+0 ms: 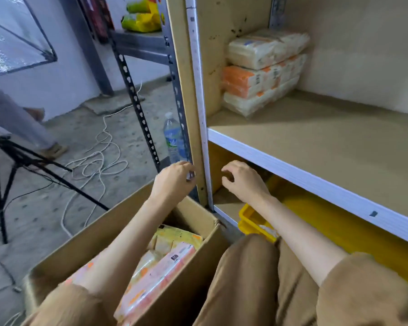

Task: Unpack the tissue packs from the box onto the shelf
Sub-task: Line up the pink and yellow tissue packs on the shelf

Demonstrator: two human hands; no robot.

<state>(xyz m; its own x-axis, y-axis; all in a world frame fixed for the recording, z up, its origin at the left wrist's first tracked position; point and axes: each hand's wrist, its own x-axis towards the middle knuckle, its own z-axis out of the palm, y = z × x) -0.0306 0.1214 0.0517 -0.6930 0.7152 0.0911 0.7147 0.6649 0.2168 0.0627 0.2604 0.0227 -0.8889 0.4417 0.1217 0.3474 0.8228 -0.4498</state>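
Note:
An open cardboard box (85,243) stands on the floor at lower left, with several tissue packs (165,262) in yellow and pink wrap inside. Three tissue packs (264,71) are stacked at the back left corner of the shelf board (316,142). My left hand (174,180) hovers above the box's far edge, fingers curled and apart, holding nothing. My right hand (243,180) hangs in front of the lower shelf opening, fingers also loosely curled and empty. Both hands are below the shelf board's front rail.
The shelf's metal upright (198,102) runs between my two hands. A yellow plastic bin (252,222) sits on the lower shelf under my right arm. A water bottle (173,137), loose white cord (99,161) and a black tripod (17,161) occupy the floor at left.

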